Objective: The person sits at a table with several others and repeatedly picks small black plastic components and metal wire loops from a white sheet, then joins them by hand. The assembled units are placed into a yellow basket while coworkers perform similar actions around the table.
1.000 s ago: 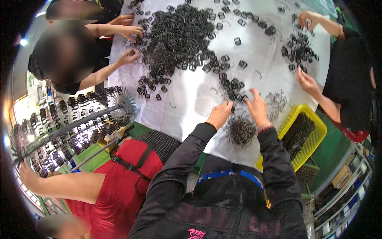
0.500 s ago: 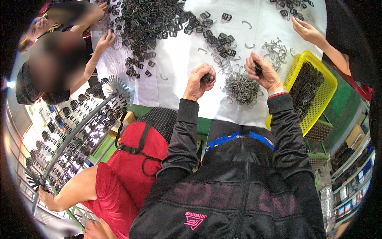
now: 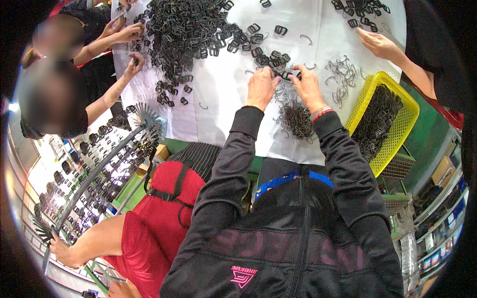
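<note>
My left hand and my right hand are close together over the white table. Their fingertips pinch a small black buckle between them. Just below my hands lies a small heap of thin wire clips. A big pile of black buckles covers the table's far left. Both my forearms wear black sleeves, and a red band sits at my right wrist.
A yellow mesh basket with black parts stands at the table's right edge. Loose wire clips lie near another person's hand at the right. Two people's hands work at the left pile. A person in red holds a rack of hung parts.
My hands have come closer together and moved a little up the table, now pinching one black buckle between them. The view has tilted, with the table nearer the top.
</note>
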`<action>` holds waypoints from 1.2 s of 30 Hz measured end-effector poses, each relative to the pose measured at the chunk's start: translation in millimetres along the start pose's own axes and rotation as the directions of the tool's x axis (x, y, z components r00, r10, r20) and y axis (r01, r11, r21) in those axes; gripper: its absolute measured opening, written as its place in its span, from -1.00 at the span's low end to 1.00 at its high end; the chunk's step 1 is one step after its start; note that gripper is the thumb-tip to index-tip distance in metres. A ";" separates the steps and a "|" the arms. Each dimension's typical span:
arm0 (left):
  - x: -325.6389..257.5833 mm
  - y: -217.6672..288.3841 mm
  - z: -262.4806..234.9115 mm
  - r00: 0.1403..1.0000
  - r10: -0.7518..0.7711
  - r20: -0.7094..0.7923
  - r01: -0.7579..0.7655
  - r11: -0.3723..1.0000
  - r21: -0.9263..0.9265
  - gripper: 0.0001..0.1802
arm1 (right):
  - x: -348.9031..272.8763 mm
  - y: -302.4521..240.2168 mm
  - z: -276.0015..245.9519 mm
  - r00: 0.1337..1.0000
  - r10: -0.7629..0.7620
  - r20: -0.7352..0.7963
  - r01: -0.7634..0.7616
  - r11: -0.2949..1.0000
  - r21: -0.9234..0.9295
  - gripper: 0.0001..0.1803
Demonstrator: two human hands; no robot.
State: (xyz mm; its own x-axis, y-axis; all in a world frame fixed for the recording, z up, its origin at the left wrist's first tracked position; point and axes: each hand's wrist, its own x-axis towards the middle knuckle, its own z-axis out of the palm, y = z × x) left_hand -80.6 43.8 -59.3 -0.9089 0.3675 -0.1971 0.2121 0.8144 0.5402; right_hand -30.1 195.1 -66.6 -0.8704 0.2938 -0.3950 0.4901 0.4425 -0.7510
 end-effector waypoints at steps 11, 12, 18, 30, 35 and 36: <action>-17.6 -15.4 -21.2 0.996 -0.092 -0.010 0.091 0.993 -0.077 -0.66 | -2.1 3.6 6.5 0.977 -0.194 0.093 0.205 0.972 -0.118 -0.77; -16.9 -13.3 -15.4 0.998 -0.039 -0.045 0.037 0.999 -0.028 -0.59 | -2.8 -0.4 4.6 0.973 -0.232 0.010 0.232 0.971 -0.054 -0.84; -7.3 -8.3 -21.3 0.985 -0.077 0.154 0.100 0.984 -0.151 -0.63 | -29.7 -21.4 -52.0 0.837 0.120 0.535 -0.502 0.560 0.659 -0.89; -4.0 12.0 -66.6 0.845 -0.165 0.509 0.535 0.237 -0.811 -0.80 | -17.6 -15.4 -38.9 0.942 0.088 0.323 -0.145 0.977 0.157 -0.81; 16.3 0.7 -32.8 0.949 0.260 0.180 -0.244 0.964 -0.103 -0.72 | -10.5 -20.0 3.9 0.982 -0.062 0.177 0.117 0.939 -0.324 -0.50; 17.3 -2.4 -27.6 0.952 0.237 0.194 -0.247 0.969 0.031 -0.71 | -10.6 -20.7 8.3 0.980 -0.080 0.181 0.141 0.923 -0.359 -0.51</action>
State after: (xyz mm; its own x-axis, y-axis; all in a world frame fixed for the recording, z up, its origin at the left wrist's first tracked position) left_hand -106.7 35.7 -41.4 -0.7457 0.6295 -0.2183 0.4412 0.7120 0.5462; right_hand -31.4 175.8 -51.2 -0.9007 0.0997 -0.4229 0.3459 0.7536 -0.5590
